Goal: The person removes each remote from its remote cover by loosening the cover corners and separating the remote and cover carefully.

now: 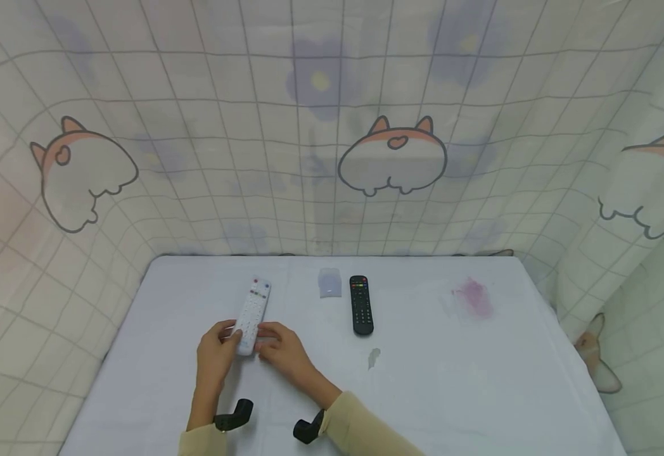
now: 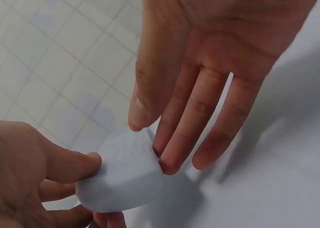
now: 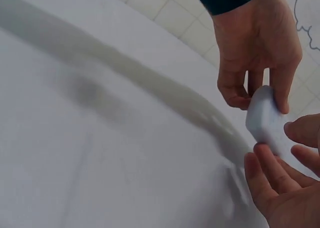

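A white remote control (image 1: 251,315) slants over the left part of the table, its buttons facing up. My left hand (image 1: 217,351) grips its lower left side, thumb on the button face and fingers beneath. On the opposite edge, my right hand (image 1: 287,354) holds it with bent fingers and thumb. The left wrist view shows the rounded near end of the remote (image 2: 122,188) between the left hand (image 2: 40,173) and the right hand (image 2: 210,73). From the right wrist, the remote (image 3: 262,115) appears above the table, its long far part hidden.
A black remote control (image 1: 361,305) lies right of the hands, beside a small translucent bluish patch (image 1: 329,282). A pink stain (image 1: 474,296) and a grey mark (image 1: 374,358) show on the white table (image 1: 423,392). A patterned curtain (image 1: 263,158) surrounds its back and sides.
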The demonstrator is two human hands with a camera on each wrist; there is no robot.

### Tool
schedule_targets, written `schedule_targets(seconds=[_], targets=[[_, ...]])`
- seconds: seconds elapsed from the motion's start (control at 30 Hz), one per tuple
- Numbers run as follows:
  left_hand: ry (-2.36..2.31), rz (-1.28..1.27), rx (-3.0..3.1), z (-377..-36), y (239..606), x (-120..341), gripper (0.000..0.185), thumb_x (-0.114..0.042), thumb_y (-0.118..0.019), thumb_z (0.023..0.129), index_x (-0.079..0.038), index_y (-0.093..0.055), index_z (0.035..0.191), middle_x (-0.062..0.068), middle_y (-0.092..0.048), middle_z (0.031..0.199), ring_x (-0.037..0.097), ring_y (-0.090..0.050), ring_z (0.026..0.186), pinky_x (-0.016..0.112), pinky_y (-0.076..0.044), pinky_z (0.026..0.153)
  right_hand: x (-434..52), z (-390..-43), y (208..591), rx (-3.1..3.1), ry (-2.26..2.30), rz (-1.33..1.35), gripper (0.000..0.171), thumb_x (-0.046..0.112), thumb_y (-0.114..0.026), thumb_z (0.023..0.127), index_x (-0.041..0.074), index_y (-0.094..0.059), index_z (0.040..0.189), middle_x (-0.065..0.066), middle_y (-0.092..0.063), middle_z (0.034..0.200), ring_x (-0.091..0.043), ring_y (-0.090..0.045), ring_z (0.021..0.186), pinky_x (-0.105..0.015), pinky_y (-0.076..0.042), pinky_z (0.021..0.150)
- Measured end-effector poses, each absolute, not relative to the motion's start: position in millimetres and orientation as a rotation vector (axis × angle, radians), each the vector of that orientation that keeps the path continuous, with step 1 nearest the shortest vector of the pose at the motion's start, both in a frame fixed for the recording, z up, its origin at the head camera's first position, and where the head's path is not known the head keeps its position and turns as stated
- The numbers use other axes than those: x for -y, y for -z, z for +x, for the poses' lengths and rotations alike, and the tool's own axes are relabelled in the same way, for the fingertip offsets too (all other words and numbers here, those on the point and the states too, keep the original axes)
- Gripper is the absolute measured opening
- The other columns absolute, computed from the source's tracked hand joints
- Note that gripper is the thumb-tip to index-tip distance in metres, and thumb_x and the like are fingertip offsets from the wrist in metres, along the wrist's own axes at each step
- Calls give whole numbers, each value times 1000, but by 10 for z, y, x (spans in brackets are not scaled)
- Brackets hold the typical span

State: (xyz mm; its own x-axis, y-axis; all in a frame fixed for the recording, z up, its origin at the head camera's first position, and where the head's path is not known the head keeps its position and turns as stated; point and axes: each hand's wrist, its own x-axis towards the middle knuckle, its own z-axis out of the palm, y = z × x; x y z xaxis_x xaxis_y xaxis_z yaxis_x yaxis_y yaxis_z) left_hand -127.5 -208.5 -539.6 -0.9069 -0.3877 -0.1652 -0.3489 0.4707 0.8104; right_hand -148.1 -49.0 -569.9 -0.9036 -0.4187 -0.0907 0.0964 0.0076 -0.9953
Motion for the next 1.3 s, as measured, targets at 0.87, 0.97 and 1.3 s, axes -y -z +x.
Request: schedule_targets(seconds=[0.87, 0.97, 1.3], targets=[[2039, 757, 2325, -1081, 4901, 1782, 49, -35, -54, 108, 6, -62, 132, 19, -63, 123, 19, -68, 94, 24, -62, 78, 164, -1422, 5361, -2561, 1789, -812, 50, 3, -76, 94, 18, -62, 140, -5, -58, 129, -24, -67, 108, -25, -60, 87], [2028, 744, 2347, -1050, 4841, 1748, 50, -39, -52, 109, 5, -63, 129, 16, -63, 118, 18, -67, 91, 24, -62, 76, 132, -1437, 5328, -2639, 1746, -869, 48, 7, -76, 94, 20, -63, 139, -3, -58, 128, -18, -65, 107, -25, -60, 86], [1821, 594, 2552, -985, 4607, 1686, 55, -45, -47, 110, 4, -65, 123, 21, -67, 116, 20, -67, 88, 34, -62, 81, -27, -1444, 5191, -2854, 1559, -1083, 44, 19, -76, 96, 29, -65, 137, 0, -55, 138, -19, -52, 129, -30, -55, 98]])
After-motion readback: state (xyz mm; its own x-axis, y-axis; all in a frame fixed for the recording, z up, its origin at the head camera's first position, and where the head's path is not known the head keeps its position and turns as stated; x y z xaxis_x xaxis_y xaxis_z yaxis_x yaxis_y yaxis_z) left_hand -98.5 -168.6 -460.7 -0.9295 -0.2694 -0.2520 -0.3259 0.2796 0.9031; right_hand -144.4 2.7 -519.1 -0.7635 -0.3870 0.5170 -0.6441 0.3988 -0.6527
